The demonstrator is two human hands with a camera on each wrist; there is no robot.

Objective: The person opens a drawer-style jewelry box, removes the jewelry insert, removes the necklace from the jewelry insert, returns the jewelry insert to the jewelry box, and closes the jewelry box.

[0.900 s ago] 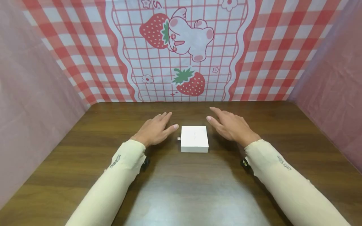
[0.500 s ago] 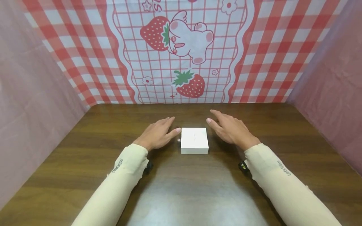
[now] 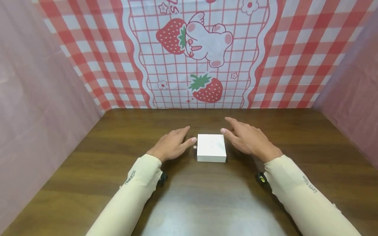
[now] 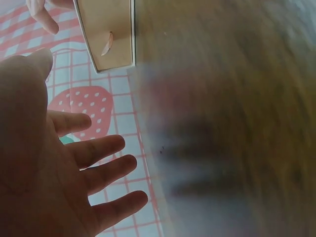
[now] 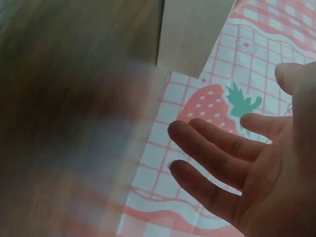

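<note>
A small flat white box [image 3: 211, 145] lies on the wooden table, with a short ribbon tab [image 3: 195, 147] on its left side. In the left wrist view that side [image 4: 106, 44] looks tan, with the ribbon loop standing out from it. My left hand [image 3: 171, 145] hovers just left of the box, fingers extended and thumb near its far left corner. Over on the right, my right hand [image 3: 251, 139] is held with loosely extended fingers, its thumb close to the far right corner. Neither hand grips anything; whether the thumbs touch the box is unclear.
The brown wooden table [image 3: 189, 203] reflects light near its front. Behind it hangs a red-and-white checked cloth [image 3: 295, 59] with strawberry prints. Pink cloth [image 3: 50, 98] closes off the left side, and similar cloth [image 3: 351, 85] the right.
Both hands have drawn slightly closer to the box and a little nearer to me. The head view has shifted a bit left. The box stays in place.
</note>
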